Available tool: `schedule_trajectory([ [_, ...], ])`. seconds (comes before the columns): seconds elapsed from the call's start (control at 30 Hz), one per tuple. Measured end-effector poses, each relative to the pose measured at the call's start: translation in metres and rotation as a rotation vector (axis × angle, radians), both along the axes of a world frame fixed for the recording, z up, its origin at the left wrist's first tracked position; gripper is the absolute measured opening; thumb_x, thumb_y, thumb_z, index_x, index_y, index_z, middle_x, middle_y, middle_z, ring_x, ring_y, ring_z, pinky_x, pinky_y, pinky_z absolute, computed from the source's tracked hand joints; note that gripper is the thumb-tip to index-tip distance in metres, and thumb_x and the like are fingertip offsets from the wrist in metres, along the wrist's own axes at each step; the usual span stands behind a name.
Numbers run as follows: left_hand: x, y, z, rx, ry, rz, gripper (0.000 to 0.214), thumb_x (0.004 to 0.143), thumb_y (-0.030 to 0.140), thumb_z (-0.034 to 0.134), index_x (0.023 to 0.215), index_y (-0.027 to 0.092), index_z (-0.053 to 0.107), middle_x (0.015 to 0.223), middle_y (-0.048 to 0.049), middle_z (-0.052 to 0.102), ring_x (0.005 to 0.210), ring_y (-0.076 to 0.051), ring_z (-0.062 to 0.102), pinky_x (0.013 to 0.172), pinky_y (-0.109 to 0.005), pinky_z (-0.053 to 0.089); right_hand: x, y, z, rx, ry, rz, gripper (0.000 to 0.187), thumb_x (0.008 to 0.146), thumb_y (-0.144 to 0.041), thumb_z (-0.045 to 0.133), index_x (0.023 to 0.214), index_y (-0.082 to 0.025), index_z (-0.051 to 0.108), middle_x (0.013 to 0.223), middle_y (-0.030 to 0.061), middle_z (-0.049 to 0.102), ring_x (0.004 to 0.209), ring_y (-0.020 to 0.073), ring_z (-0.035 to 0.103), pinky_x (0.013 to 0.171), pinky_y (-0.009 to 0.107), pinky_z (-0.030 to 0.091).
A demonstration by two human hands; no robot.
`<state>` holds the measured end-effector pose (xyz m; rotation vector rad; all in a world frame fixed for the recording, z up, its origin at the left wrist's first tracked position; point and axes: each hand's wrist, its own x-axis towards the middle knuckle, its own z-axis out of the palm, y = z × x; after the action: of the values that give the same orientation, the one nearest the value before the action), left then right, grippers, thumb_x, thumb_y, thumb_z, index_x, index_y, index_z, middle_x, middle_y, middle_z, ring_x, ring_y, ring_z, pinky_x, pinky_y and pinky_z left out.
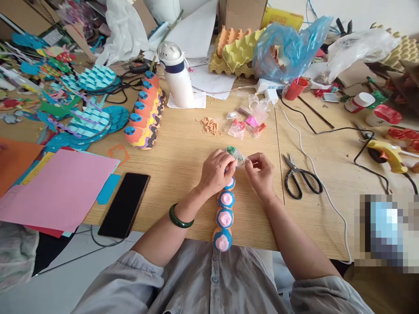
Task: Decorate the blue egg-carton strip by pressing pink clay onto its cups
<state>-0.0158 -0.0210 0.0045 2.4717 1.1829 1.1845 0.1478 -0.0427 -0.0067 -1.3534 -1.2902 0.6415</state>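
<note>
Between my hands is a small clear plastic bag [241, 158] with a lump of green clay [231, 150] inside. My left hand [218, 170] pinches the bag near the clay, fingers closed. On the bag's other side, my right hand [261, 173] grips its edge between thumb and fingertips. Below them a painted egg-carton strip [225, 218] runs towards me, its bumps blue with pink clay dabs on top. The far end of the strip is hidden under my left hand.
Black-handled scissors [301, 176] lie at right, beside a white cable. A phone [124, 205] and pink paper [62, 187] are at left. Beyond stand an orange egg-carton piece [144, 117], a white bottle [178, 83], small clay bags [248, 124] and a yellow glue gun [388, 155].
</note>
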Motion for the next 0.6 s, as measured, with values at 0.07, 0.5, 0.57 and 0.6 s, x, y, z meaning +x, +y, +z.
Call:
schedule_trajectory([
  [0.07,0.0,0.0005,-0.0016,-0.002,-0.021,0.017,0.024,0.099,0.027,0.051,0.076,0.023,0.053,0.072,-0.0025,0.063,0.077,-0.02,0.054,0.074,-0.033,0.043,0.0009,0.0004,-0.0015,0.008,-0.015,0.045,0.008,0.084,-0.024,0.065,0.077,-0.021,0.061,0.069,-0.0034,0.062,0.058,0.0107,0.058,0.059,0.026,0.05],
  [0.5,-0.004,0.0068,-0.0043,0.007,-0.151,-0.047,0.012,0.092,0.02,0.06,0.08,0.02,0.059,0.137,-0.0124,0.065,0.132,-0.025,0.056,0.11,-0.04,0.048,-0.0034,-0.0003,-0.002,-0.012,0.4,0.18,0.028,0.083,-0.042,0.079,0.082,-0.022,0.06,0.099,0.0052,0.078,0.075,0.0145,0.073,0.064,0.029,0.065],
  [0.57,-0.0046,0.0073,-0.0046,-0.032,-0.199,-0.111,0.013,0.093,0.019,0.058,0.08,0.02,0.058,0.134,-0.0123,0.068,0.134,-0.024,0.058,0.113,-0.04,0.047,-0.0039,-0.0002,-0.001,-0.004,0.455,0.203,0.027,0.082,-0.042,0.081,0.082,-0.022,0.062,0.095,0.0037,0.077,0.075,0.0141,0.073,0.064,0.029,0.066],
  [0.6,-0.0048,0.0074,-0.0047,-0.052,-0.22,-0.127,0.013,0.093,0.019,0.058,0.08,0.02,0.058,0.131,-0.0121,0.069,0.133,-0.023,0.059,0.113,-0.04,0.048,-0.0041,-0.0001,-0.0006,-0.005,0.469,0.207,0.028,0.082,-0.042,0.081,0.082,-0.022,0.062,0.093,0.0031,0.077,0.074,0.014,0.073,0.064,0.028,0.066],
])
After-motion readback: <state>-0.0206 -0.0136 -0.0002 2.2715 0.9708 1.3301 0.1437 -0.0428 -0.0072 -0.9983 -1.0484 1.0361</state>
